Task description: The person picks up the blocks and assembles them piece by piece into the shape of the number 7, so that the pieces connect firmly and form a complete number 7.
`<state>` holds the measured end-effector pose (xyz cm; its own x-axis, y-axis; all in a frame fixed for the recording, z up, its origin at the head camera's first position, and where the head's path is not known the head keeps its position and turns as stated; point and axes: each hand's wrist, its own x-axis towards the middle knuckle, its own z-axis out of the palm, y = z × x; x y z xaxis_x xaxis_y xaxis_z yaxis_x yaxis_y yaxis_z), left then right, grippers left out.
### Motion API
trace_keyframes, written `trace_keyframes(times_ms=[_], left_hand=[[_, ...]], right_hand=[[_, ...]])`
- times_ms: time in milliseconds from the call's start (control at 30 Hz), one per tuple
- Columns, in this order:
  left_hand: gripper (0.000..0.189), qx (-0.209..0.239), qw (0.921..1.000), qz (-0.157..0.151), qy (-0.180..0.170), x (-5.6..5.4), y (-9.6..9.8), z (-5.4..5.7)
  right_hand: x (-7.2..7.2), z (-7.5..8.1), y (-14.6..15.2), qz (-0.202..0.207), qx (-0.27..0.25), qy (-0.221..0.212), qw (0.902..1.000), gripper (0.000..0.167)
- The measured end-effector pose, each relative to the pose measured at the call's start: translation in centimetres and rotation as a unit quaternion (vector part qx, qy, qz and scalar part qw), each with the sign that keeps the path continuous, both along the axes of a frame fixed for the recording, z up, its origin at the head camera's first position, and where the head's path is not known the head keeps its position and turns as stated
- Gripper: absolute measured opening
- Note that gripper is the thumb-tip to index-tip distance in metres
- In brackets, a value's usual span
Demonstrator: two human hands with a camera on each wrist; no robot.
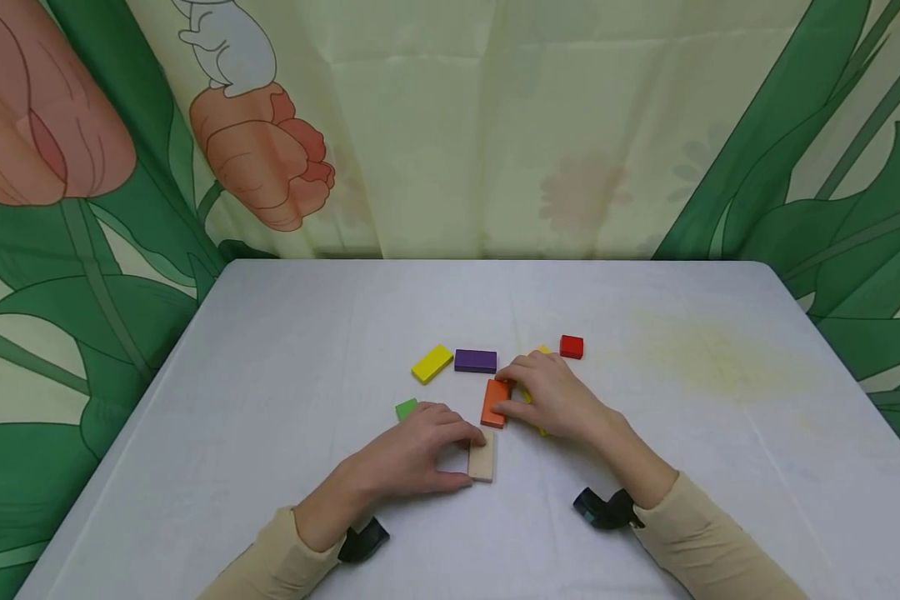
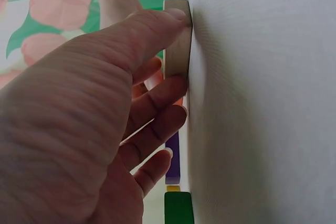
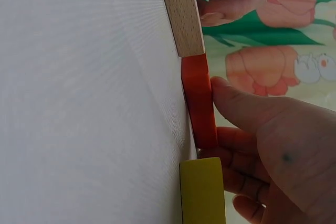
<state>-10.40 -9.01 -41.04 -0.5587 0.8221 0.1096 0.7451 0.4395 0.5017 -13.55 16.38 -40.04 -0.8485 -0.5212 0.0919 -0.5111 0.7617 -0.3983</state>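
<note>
My left hand [image 1: 423, 450] pinches a plain wooden block [image 1: 482, 462] lengthwise, with the thumb at its near end and the index finger at its far end. Just beyond it, my right hand [image 1: 558, 392] holds an orange block [image 1: 494, 408] between thumb and fingers. Both blocks lie on the white-covered table, nearly end to end, and in the right wrist view the wooden block [image 3: 184, 14] seems to meet the orange block [image 3: 199, 100]. Partly hidden under the right hand lies a yellow block [image 3: 202, 190].
A green block [image 1: 406, 408] sticks out behind the left hand. Farther back lie another yellow block [image 1: 432, 364], set at a slant, and a purple block [image 1: 476, 361]. A small red block [image 1: 572, 347] stands beyond the right hand. The table's [image 1: 345, 292] far edge meets a printed curtain [image 1: 435, 125].
</note>
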Motion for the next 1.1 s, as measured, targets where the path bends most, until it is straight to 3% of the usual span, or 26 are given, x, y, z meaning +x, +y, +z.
trace_keyframes(times_ms=[767, 1100], left_hand=[[0.037, 0.012, 0.9998, 0.004, 0.017, 0.00, 0.59, -0.41], [0.038, 0.006, 1.0000, 0.007, 0.000, 0.06, 0.68, -0.37]], right_hand=[[-0.14, -0.20, -0.29, 0.027, -0.013, 0.023, 0.9993, 0.033], [-0.11, -0.23, -0.24, 0.029, -0.012, 0.019, 0.9993, 0.034]])
